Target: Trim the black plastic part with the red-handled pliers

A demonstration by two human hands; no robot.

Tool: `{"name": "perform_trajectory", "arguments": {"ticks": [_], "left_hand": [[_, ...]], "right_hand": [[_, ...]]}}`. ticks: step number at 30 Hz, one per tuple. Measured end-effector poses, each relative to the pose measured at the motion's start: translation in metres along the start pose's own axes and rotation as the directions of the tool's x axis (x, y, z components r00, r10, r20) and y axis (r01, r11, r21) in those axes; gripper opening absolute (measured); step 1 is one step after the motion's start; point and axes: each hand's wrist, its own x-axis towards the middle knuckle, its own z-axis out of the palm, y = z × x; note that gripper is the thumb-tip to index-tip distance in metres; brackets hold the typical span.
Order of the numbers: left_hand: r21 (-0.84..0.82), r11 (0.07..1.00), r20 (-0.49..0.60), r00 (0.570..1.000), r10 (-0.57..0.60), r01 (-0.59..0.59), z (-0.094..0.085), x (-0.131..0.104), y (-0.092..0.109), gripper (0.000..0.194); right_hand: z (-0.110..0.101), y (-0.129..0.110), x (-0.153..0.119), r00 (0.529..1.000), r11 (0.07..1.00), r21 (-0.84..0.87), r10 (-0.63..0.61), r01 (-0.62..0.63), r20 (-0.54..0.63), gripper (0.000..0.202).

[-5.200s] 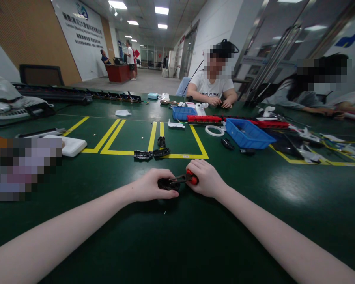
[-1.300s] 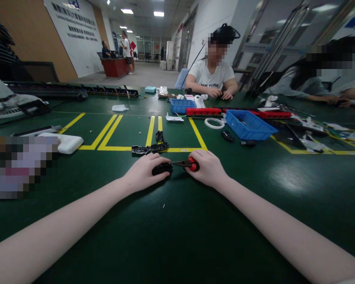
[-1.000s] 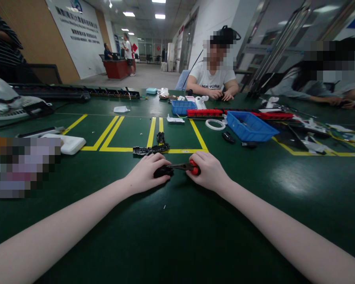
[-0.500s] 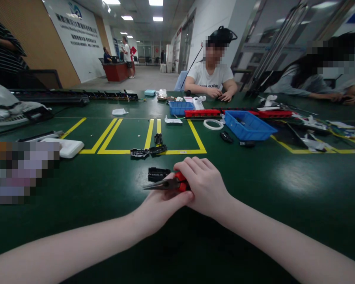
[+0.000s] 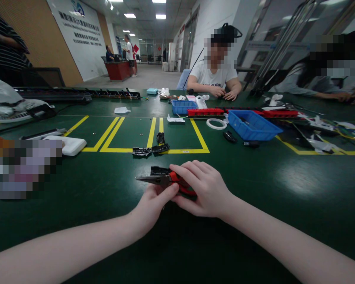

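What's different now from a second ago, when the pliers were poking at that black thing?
The left hand let go of the black part, which now lies on the table just beyond the pliers. That hand moved to the pliers, which shifted left and nearer the person. The right hand still holds them. The three black pieces by the yellow tape stayed put.

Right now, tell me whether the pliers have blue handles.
No: the pliers have red handles, which the right hand touches.
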Motion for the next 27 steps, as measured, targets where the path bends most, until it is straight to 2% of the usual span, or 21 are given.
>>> {"name": "perform_trajectory", "arguments": {"ticks": [3,7,10,13,17,22,25,27], "left_hand": [[-0.048,0.995,0.048,0.995,-0.086,0.088,-0.002,0.003,-0.002,0.034],[-0.074,0.992,0.151,0.984,-0.091,0.103,-0.004,0.006,-0.007,0.033],[-0.024,0.997,0.204,0.977,-0.07,0.077,-0.003,0.005,-0.011,0.027],[-0.009,0.998,0.199,0.979,-0.053,0.056,-0.002,0.004,-0.013,0.027],[-0.065,0.997,0.162,0.986,-0.024,0.035,-0.004,0.004,-0.011,0.032],[-0.02,0.999,0.03,0.999,0.025,-0.025,-0.007,0.008,0.001,0.028],[0.064,0.998,-0.078,0.996,0.034,-0.029,-0.008,0.01,0.002,0.025],[0.136,0.989,-0.138,0.987,0.081,-0.062,-0.009,0.011,0.001,0.022]], "right_hand": [[-0.004,0.0,0.003,0.99,0.991,0.102,0.079,-0.091,0.121,0.041],[-0.008,0.011,0.005,0.971,0.962,0.247,0.058,-0.117,0.232,0.028],[-0.009,0.021,0.005,0.975,0.94,0.322,0.04,-0.112,0.22,0.036],[-0.012,0.024,0.006,0.986,0.955,0.285,0.031,-0.077,0.161,0.04],[-0.016,0.017,0.008,0.997,0.992,0.126,0.009,-0.019,0.081,0.04],[-0.01,0.004,0.008,0.996,0.989,-0.147,0.023,-0.01,0.087,0.067],[-0.003,-0.002,0.006,0.995,0.984,-0.176,0.044,-0.026,0.095,0.076],[-0.001,-0.005,0.005,0.995,0.99,-0.142,0.038,-0.024,0.091,0.078]]}}
